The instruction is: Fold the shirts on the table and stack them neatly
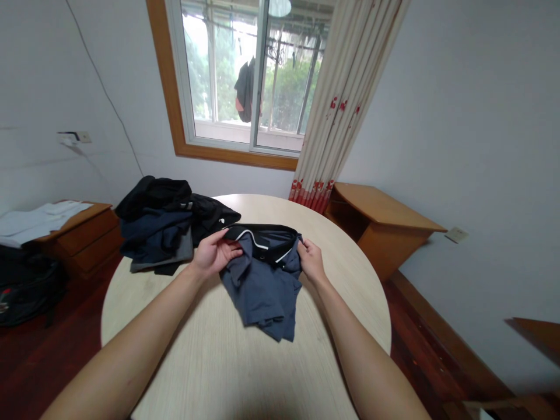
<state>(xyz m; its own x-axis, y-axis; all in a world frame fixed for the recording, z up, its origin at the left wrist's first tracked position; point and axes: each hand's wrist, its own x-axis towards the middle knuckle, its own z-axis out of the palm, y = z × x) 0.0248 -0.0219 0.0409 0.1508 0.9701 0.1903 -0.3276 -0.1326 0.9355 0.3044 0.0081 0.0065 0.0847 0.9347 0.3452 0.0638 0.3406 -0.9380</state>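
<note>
A pair of blue-grey shorts (266, 291) hangs between my hands, its lower part resting on the round table (210, 361). The black waistband, with a white stripe along it, is spread into a wide loop facing up. My left hand (214, 254) pinches the left end of the waistband between thumb and fingers. At the opposite end, my right hand (311, 260) has its fingers closed on the cloth. Just left of the shorts lies a heap of dark clothes (160, 224), black and navy, with a grey piece at the bottom.
A wooden desk (385, 210) stands by the right wall. To the left are a wooden cabinet (94, 233) with white papers (39, 220) on it and a black bag (28, 286) on the floor. Behind the table are a window (249, 81) and a patterned curtain (341, 99).
</note>
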